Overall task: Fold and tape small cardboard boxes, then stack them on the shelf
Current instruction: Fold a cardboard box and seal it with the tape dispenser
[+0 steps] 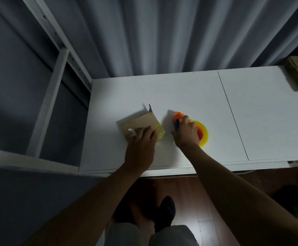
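Small brown cardboard box [141, 126] on white table [189, 89], yellow tape across its near edge, one flap up | left hand [141, 148] presses it, fingers flat | right hand [186, 133] grips orange tape dispenser [191, 125] | white metal shelf [56, 96] holds no visible boxes; stacking likely remains.

Single head-worn view, steeply down and forward over the table [189, 89], close, somewhat blurred.

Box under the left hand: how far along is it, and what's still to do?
Done: the small cardboard box is folded and yellowish tape shows on its near right end. In hand: the left hand presses on the box; the right hand grips the orange tape dispenser on the white table. Left: one flap stands up at the far corner, and the shelf holds no visible boxes.
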